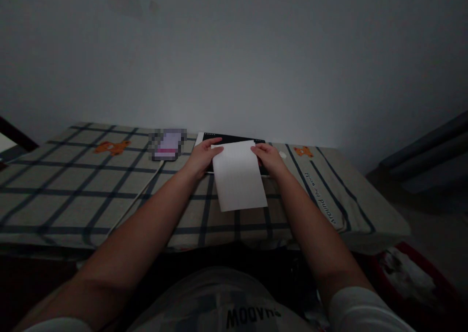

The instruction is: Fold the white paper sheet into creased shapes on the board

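A white sheet of paper (240,178) with faint lines hangs between my two hands, its lower edge toward me. My left hand (204,156) pinches its upper left corner between thumb and fingers. At the upper right corner, my right hand (268,157) grips it the same way. Behind and partly under the paper lies a flat black item (230,138) with a white left edge, on the checked tablecloth (190,200). The paper hides most of that item.
A phone (168,144), pixelated, lies left of my hands with a white cable (137,195) running toward me. A small white round object (282,155) is right of my right hand. The wall (234,54) rises behind the table. A red container (420,261) stands low at the right.
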A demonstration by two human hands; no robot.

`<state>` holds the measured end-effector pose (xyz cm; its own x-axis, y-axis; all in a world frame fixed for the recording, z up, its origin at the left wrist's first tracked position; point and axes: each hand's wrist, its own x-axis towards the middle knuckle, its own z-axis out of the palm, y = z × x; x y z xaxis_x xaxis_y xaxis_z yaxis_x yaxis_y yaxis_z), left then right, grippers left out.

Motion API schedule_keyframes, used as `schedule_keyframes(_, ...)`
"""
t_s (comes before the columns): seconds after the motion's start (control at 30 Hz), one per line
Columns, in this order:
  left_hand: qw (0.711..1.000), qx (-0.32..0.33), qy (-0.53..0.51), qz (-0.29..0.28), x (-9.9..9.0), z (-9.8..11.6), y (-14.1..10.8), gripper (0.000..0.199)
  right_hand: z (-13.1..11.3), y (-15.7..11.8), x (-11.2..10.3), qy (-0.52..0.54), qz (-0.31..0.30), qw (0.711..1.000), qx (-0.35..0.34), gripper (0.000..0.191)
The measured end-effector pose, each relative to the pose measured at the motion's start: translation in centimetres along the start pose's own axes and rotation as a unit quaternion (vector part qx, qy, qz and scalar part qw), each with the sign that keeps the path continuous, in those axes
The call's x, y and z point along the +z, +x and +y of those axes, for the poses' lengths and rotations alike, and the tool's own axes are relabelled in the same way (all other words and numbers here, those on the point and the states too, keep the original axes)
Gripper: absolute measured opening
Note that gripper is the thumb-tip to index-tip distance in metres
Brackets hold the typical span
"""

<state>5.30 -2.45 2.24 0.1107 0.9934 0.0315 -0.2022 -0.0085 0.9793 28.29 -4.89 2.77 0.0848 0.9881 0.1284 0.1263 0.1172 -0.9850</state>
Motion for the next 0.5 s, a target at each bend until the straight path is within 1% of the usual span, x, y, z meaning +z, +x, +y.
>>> schedule_keyframes(0.07,1.000,0.001,-0.004,0.014,0.1,0.0,0.0,0.056,0.2,0.1,0.0,-0.007,0.009,1.000,-0.002,0.032)
schedule_keyframes(0.1,1.000,-0.005,-0.011,0.017,0.1,0.0,0.1,0.053,0.3,0.2,-0.1,-0.009,0.016,1.000,-0.004,0.033)
schedule_keyframes(0.2,0.998,-0.049,-0.035,0.003,0.2,0.0,0.0,0.031,0.6,0.5,-0.2,-0.010,0.046,0.999,-0.014,0.037)
schedule_keyframes(0.27,0.997,-0.065,-0.044,-0.003,0.3,0.0,0.0,0.020,0.8,0.7,-0.3,-0.009,0.061,0.998,-0.026,0.039)
schedule_keyframes(0.33,0.997,-0.058,-0.042,0.002,0.3,-0.1,0.0,0.020,1.0,0.8,-0.3,-0.012,0.064,0.997,-0.032,0.039)
schedule_keyframes(0.5,0.999,-0.031,-0.020,0.009,0.0,-0.4,0.3,0.030,1.2,0.9,-0.3,-0.029,0.050,0.998,-0.016,0.039)
